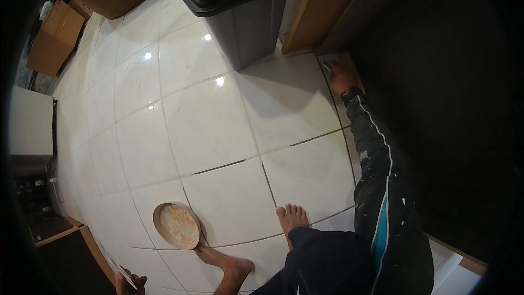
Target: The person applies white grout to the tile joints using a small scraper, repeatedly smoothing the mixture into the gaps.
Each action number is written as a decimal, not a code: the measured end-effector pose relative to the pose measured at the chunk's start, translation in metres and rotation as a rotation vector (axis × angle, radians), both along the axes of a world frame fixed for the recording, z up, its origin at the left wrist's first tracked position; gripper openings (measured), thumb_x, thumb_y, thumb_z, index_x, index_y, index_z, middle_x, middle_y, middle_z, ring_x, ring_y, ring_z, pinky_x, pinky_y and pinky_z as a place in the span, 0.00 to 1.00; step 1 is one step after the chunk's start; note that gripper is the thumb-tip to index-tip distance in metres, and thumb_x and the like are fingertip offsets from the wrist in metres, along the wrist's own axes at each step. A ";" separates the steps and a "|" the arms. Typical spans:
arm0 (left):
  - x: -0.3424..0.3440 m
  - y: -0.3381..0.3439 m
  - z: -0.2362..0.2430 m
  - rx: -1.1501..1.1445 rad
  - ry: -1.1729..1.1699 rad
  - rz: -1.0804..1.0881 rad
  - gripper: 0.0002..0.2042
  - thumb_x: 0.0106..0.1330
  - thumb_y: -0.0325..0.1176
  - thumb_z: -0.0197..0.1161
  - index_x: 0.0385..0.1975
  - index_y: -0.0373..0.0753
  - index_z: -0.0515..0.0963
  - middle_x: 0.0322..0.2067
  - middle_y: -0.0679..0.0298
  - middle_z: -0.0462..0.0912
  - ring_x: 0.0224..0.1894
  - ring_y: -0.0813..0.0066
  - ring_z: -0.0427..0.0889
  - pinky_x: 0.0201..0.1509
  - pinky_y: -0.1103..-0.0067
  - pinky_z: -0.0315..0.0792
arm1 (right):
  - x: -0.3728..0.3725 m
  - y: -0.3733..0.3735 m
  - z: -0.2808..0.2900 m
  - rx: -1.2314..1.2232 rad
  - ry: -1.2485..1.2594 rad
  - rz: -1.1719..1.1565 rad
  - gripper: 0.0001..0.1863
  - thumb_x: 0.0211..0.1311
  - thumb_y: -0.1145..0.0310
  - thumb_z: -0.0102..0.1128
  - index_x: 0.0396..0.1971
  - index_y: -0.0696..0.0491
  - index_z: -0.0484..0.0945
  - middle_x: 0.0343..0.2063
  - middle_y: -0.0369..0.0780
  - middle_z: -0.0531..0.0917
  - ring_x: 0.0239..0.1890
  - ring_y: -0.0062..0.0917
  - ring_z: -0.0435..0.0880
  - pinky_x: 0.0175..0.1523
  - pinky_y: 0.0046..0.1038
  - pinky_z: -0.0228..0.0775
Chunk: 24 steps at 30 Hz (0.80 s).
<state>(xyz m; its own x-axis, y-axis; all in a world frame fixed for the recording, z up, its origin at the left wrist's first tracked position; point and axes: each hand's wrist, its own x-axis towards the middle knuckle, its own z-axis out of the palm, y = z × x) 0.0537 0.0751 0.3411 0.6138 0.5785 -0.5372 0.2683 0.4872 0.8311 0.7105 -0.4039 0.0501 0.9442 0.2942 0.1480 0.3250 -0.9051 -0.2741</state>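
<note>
My right hand [343, 77] reaches far out to the right, low at the floor beside the door frame. Its fingers are closed around something small and greyish, too small to name, at a dark gap between tiles. At the lower left edge, my left hand [131, 284] grips a thin, pale flat piece [124, 274], seen almost edge-on. A round, shallow bowl [179, 226] with white and orange smears inside rests by my foot. The white floor tiles [210, 125] have pale joints in places and dark ones elsewhere, mostly near my feet and right hand.
A grey bin with a black lid [245, 27] stands ahead, next to a wooden frame [305, 11]. A dark panel [447, 104] fills the right side. Brown cartons [54, 38], a white cabinet [31, 123] and a wood-edged unit [76, 257] line the left.
</note>
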 end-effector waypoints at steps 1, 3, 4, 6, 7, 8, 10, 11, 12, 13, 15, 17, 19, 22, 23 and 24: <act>0.000 0.001 0.000 0.004 -0.001 0.000 0.15 0.66 0.36 0.58 0.49 0.38 0.75 0.40 0.62 0.81 0.42 0.65 0.79 0.61 0.54 0.65 | 0.004 0.006 0.000 -0.030 -0.036 -0.006 0.22 0.53 0.72 0.55 0.51 0.53 0.76 0.35 0.48 0.83 0.40 0.43 0.81 0.46 0.40 0.73; -0.004 0.003 -0.006 -0.031 -0.006 0.007 0.15 0.67 0.36 0.57 0.50 0.37 0.74 0.41 0.61 0.82 0.43 0.65 0.80 0.61 0.54 0.64 | 0.020 0.004 -0.014 -0.062 -0.121 0.057 0.19 0.54 0.72 0.54 0.48 0.55 0.77 0.34 0.48 0.83 0.39 0.43 0.82 0.44 0.40 0.73; -0.008 0.009 -0.014 -0.044 -0.010 -0.005 0.15 0.67 0.36 0.57 0.50 0.37 0.74 0.41 0.61 0.82 0.43 0.65 0.80 0.61 0.54 0.64 | 0.026 -0.003 -0.021 -0.097 -0.203 0.117 0.17 0.54 0.72 0.54 0.46 0.57 0.78 0.32 0.47 0.83 0.37 0.43 0.82 0.42 0.40 0.74; -0.028 0.014 -0.023 0.453 0.336 -0.181 0.15 0.67 0.36 0.57 0.51 0.38 0.74 0.43 0.61 0.82 0.45 0.65 0.80 0.62 0.53 0.63 | 0.022 0.024 -0.038 -0.143 -0.185 0.059 0.16 0.54 0.72 0.54 0.44 0.57 0.78 0.32 0.47 0.83 0.37 0.43 0.82 0.43 0.41 0.74; -0.020 0.008 -0.024 0.443 0.335 -0.190 0.15 0.67 0.36 0.57 0.51 0.38 0.74 0.43 0.61 0.82 0.45 0.65 0.80 0.62 0.53 0.63 | 0.020 0.033 -0.043 -0.191 -0.175 -0.011 0.14 0.54 0.72 0.54 0.42 0.57 0.79 0.31 0.48 0.83 0.38 0.43 0.82 0.43 0.41 0.74; -0.006 -0.004 -0.022 0.248 0.206 -0.086 0.15 0.68 0.36 0.56 0.51 0.38 0.74 0.43 0.61 0.82 0.46 0.65 0.79 0.63 0.53 0.63 | 0.015 0.038 -0.051 -0.202 -0.173 -0.017 0.14 0.54 0.72 0.54 0.42 0.57 0.79 0.31 0.48 0.83 0.38 0.43 0.82 0.43 0.41 0.74; -0.001 -0.002 -0.024 0.056 0.077 0.017 0.14 0.68 0.35 0.56 0.51 0.38 0.74 0.44 0.61 0.82 0.47 0.65 0.79 0.63 0.53 0.62 | -0.001 0.048 -0.063 -0.250 -0.255 -0.050 0.13 0.53 0.73 0.53 0.39 0.58 0.79 0.36 0.50 0.83 0.39 0.44 0.82 0.45 0.42 0.74; -0.020 0.005 -0.024 0.235 0.190 -0.035 0.14 0.69 0.36 0.56 0.51 0.38 0.74 0.44 0.61 0.82 0.47 0.66 0.79 0.63 0.53 0.62 | -0.008 0.059 -0.052 -0.234 -0.256 -0.034 0.13 0.53 0.73 0.53 0.39 0.58 0.79 0.36 0.50 0.83 0.39 0.44 0.82 0.45 0.42 0.74; -0.033 0.009 -0.023 0.411 0.308 -0.086 0.14 0.69 0.36 0.55 0.51 0.38 0.74 0.44 0.61 0.82 0.47 0.66 0.79 0.64 0.53 0.62 | -0.019 0.072 -0.026 -0.337 0.005 0.131 0.14 0.53 0.73 0.53 0.40 0.57 0.79 0.38 0.51 0.83 0.39 0.44 0.82 0.45 0.42 0.74; -0.024 0.005 -0.017 0.413 0.302 -0.081 0.14 0.69 0.36 0.55 0.51 0.38 0.74 0.44 0.61 0.82 0.47 0.66 0.79 0.64 0.53 0.62 | -0.027 0.074 -0.002 -0.450 0.261 0.282 0.15 0.52 0.72 0.53 0.42 0.55 0.80 0.40 0.52 0.82 0.39 0.44 0.82 0.46 0.42 0.74; 0.009 -0.010 -0.004 -0.154 -0.036 0.024 0.14 0.69 0.36 0.55 0.50 0.38 0.75 0.44 0.61 0.82 0.46 0.66 0.79 0.64 0.53 0.62 | -0.022 0.034 0.007 -0.285 0.241 0.231 0.18 0.52 0.70 0.55 0.46 0.48 0.80 0.41 0.52 0.82 0.39 0.44 0.82 0.47 0.40 0.75; -0.023 0.023 -0.026 0.172 0.160 -0.070 0.14 0.69 0.36 0.56 0.50 0.39 0.75 0.43 0.62 0.82 0.46 0.66 0.79 0.64 0.54 0.62 | -0.007 0.002 -0.008 0.034 -0.036 0.217 0.22 0.52 0.71 0.56 0.50 0.41 0.79 0.40 0.49 0.83 0.39 0.43 0.83 0.49 0.40 0.74; -0.039 0.023 -0.025 0.499 0.388 -0.145 0.14 0.69 0.36 0.56 0.50 0.39 0.75 0.43 0.62 0.81 0.46 0.67 0.80 0.64 0.54 0.62 | 0.001 0.007 0.020 0.152 0.271 0.124 0.25 0.51 0.76 0.55 0.51 0.41 0.79 0.42 0.44 0.83 0.41 0.41 0.82 0.51 0.39 0.73; 0.007 0.005 -0.009 0.319 0.218 -0.130 0.14 0.68 0.35 0.56 0.51 0.39 0.75 0.43 0.62 0.81 0.45 0.66 0.80 0.63 0.54 0.62 | 0.016 -0.003 0.018 0.133 0.278 0.137 0.26 0.50 0.77 0.55 0.51 0.41 0.79 0.42 0.44 0.83 0.42 0.41 0.82 0.52 0.38 0.72; 0.011 0.001 -0.004 0.103 0.102 -0.052 0.14 0.68 0.34 0.57 0.50 0.39 0.75 0.43 0.62 0.81 0.45 0.66 0.80 0.63 0.54 0.63 | 0.022 -0.004 0.012 0.110 0.214 0.181 0.26 0.50 0.77 0.54 0.51 0.41 0.79 0.42 0.44 0.83 0.42 0.40 0.81 0.52 0.38 0.72; 0.013 -0.001 -0.001 -0.115 -0.014 0.024 0.14 0.67 0.34 0.57 0.50 0.38 0.75 0.43 0.62 0.81 0.45 0.66 0.80 0.63 0.54 0.63 | 0.029 -0.008 0.005 0.083 0.147 0.231 0.26 0.50 0.77 0.54 0.51 0.41 0.79 0.42 0.44 0.83 0.43 0.40 0.81 0.52 0.37 0.72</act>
<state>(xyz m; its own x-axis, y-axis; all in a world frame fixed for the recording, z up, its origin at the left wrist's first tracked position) 0.0669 0.0745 0.3401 0.6088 0.5278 -0.5922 0.2441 0.5856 0.7729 0.7395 -0.4116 0.0553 0.8664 0.4971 0.0471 0.4716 -0.7838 -0.4040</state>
